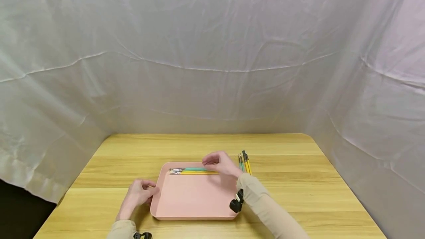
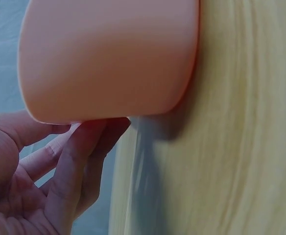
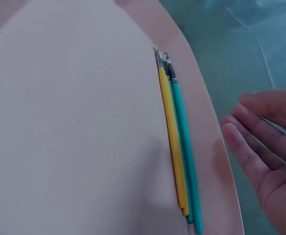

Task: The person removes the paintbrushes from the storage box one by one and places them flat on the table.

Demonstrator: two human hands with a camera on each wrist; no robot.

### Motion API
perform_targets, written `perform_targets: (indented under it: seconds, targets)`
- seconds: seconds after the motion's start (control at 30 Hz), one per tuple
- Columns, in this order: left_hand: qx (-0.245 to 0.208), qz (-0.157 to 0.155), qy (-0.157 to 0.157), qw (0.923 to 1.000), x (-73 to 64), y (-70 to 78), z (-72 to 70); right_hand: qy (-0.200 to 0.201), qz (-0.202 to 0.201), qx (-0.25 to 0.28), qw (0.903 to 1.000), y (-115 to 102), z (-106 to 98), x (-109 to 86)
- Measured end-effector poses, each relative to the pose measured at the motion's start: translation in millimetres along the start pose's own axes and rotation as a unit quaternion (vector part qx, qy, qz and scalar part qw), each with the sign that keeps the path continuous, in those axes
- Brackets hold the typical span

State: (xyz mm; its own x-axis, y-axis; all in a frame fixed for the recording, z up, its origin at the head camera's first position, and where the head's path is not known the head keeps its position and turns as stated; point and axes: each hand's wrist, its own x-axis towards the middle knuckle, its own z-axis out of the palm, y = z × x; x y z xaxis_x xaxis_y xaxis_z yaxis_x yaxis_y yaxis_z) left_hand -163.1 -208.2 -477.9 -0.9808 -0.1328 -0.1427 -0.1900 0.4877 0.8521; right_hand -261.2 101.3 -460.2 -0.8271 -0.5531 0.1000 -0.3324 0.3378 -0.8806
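Observation:
A pink tray (image 1: 194, 199) lies on the wooden table. My left hand (image 1: 137, 195) holds its left rim, thumb and fingertips at the edge in the left wrist view. Along the tray's far side lie paintbrushes with yellow handles (image 3: 170, 132) and teal handles (image 3: 183, 147), side by side, bristles to the left. Over the tray's far right part is my right hand (image 1: 221, 163), with nothing in it. Its fingers (image 3: 250, 159) are extended and lightly bent beside the far rim, apart from the brushes.
Just right of the tray, more paintbrushes with yellow handles (image 1: 248, 166) and teal handles (image 1: 242, 163) lie on the table (image 1: 299, 194), bristles pointing away, partly hidden behind my right forearm. Grey cloth (image 1: 212, 95) hangs behind and at both sides.

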Motion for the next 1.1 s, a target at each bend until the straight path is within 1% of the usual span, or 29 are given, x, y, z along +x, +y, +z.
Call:
perform_targets:
  seconds: [0.2,0.37,0.6,0.83,0.97,1.1]
  targets:
    - [-0.005,-0.001,-0.001,1.0000,0.0,-0.6,0.3,-0.030,0.035,0.006,0.9989,2,4,5.9]
    - [-0.004,-0.004,-0.001,1.0000,0.4,-1.1,0.4,-0.047,0.053,0.002,0.9975,5,7,8.0]
    - [-0.001,-0.002,0.001,1.0000,0.7,-0.8,0.9,-0.055,0.040,-0.036,0.9970,10,8,10.5]
    - [0.004,-0.003,0.001,1.0000,0.9,-1.0,1.0,-0.055,0.041,-0.074,0.9949,10,10,11.1]
    - [0.003,-0.003,0.001,1.0000,0.9,-1.0,0.9,-0.048,0.046,-0.086,0.9941,10,11,12.3]
    - [-0.002,-0.001,0.002,1.0000,1.1,-1.5,0.9,-0.043,0.051,-0.086,0.9940,11,12,12.5]
